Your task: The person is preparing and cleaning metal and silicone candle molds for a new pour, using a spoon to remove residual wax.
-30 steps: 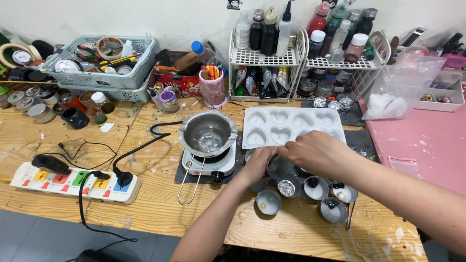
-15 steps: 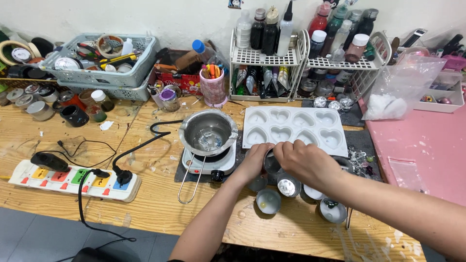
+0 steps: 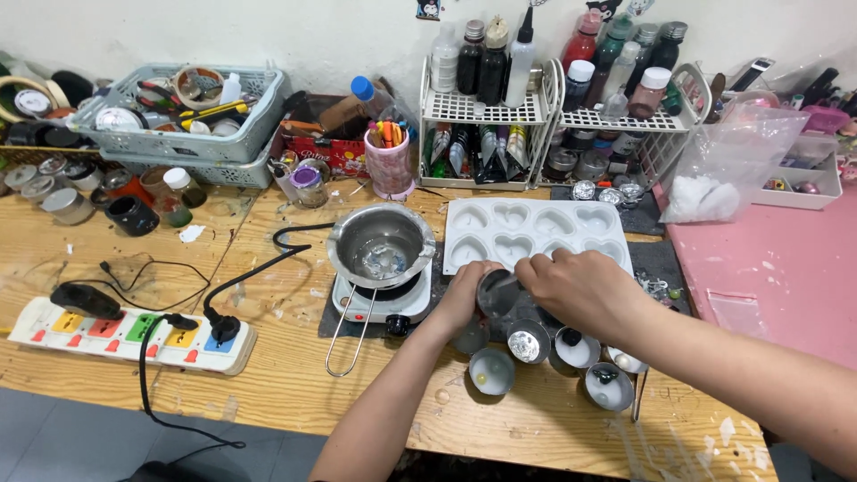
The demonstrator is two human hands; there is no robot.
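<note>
My left hand (image 3: 466, 295) grips a small round metal tin (image 3: 496, 293), held just above the table in front of the white heart-shaped mould tray (image 3: 536, 230). My right hand (image 3: 580, 290) reaches to the tin's rim with pinched fingers; whether it pinches something is too small to tell. Several more small metal tins (image 3: 527, 344) sit below the hands, one with a pale bottom (image 3: 491, 370). To the left stands a metal pot (image 3: 381, 243) on a small white electric hotplate (image 3: 379, 302).
A white power strip (image 3: 116, 332) with black cables lies at the left. Grey baskets (image 3: 187, 134) of tools, a pink pen cup (image 3: 390, 165), white wire racks of bottles (image 3: 486, 107) and a plastic bag (image 3: 728, 165) line the back. A pink mat (image 3: 786, 277) covers the right.
My right hand has shifted left from the tins toward my left hand. The left hand has lifted one tin up in front of the mould tray.
</note>
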